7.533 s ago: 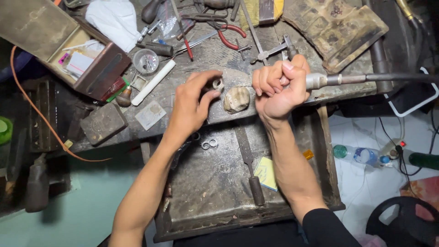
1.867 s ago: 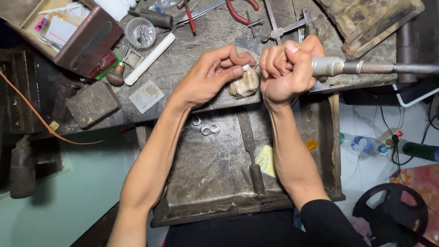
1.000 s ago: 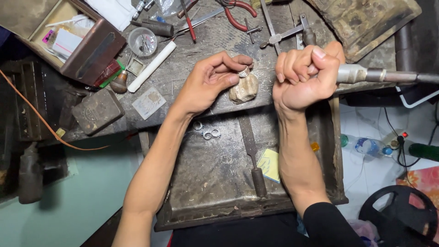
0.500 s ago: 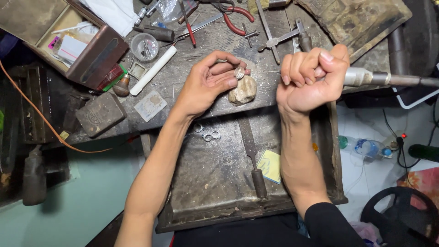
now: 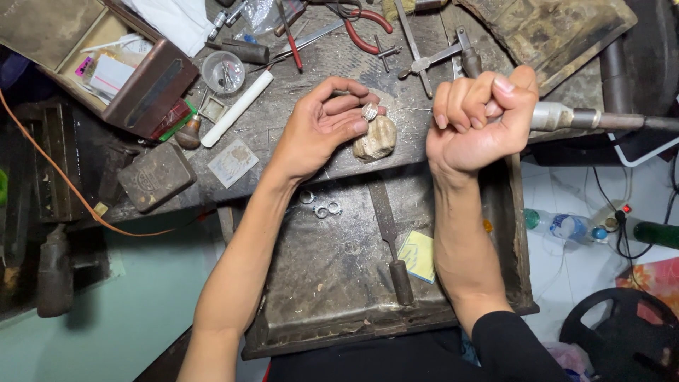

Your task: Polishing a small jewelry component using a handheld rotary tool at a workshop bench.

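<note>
My left hand (image 5: 322, 124) pinches a small silver ring (image 5: 369, 111) at its fingertips, held just over a worn wooden bench peg (image 5: 376, 139) at the workbench edge. My right hand (image 5: 477, 120) is fisted around the metal handpiece (image 5: 566, 117) of a flexible-shaft tool, whose shaft runs off to the right. The tool tip is hidden inside the fist. The right hand is apart from the ring, a hand's width to its right.
Three small rings (image 5: 322, 208) and a file (image 5: 390, 240) lie in the metal tray (image 5: 318, 283) below the bench, with a yellow pad (image 5: 417, 255). Red-handled pliers (image 5: 364, 28), a round glass dish (image 5: 223, 72), a white stick (image 5: 237, 107) and an open box (image 5: 106, 60) crowd the bench top.
My right hand with the handpiece has pulled away to the right from the ring and peg. My left hand has stayed at the peg, still holding the ring.
</note>
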